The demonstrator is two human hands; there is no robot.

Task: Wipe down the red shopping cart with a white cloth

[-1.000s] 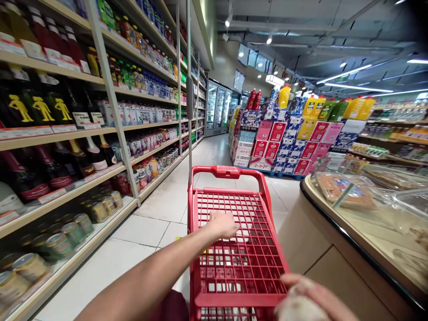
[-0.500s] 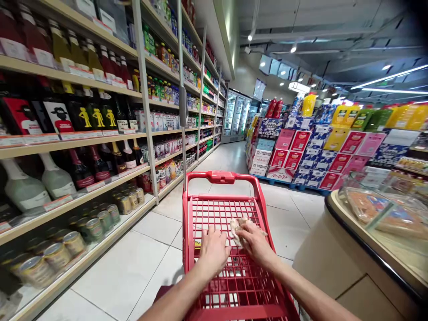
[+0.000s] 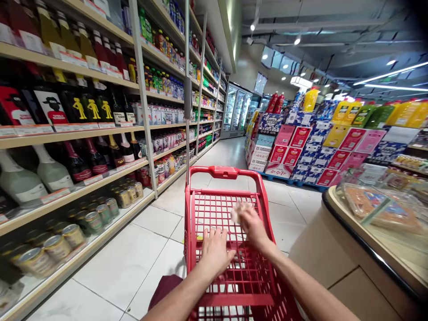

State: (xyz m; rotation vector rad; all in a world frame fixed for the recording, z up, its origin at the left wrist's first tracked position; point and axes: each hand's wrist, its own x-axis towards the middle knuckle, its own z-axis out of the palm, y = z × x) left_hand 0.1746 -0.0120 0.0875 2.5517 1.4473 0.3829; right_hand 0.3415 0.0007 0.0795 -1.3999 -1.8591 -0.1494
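A red plastic shopping basket cart (image 3: 230, 299) with a grid surface stands right in front of me, its handle (image 3: 223, 172) at the far end. My left hand (image 3: 216, 252) lies on the grid with its fingers stretched out and nothing in them. To the right, my right hand (image 3: 252, 225) is closed round a crumpled pale cloth (image 3: 238, 212), slightly blurred by motion. That hand is over the right half of the grid. Whether the cloth touches the bars I cannot tell.
Shelves of bottles and cans (image 3: 93, 220) run along the left. A display counter (image 3: 337, 223) with packaged food is close on the right. Stacked drink cartons (image 3: 301, 147) stand farther back. White floor tiles (image 3: 140, 258) lie around the cart.
My right hand has lifted slightly with the cloth, up and away from the left hand. The left hand still rests on the grid. The whole view has shifted a little.
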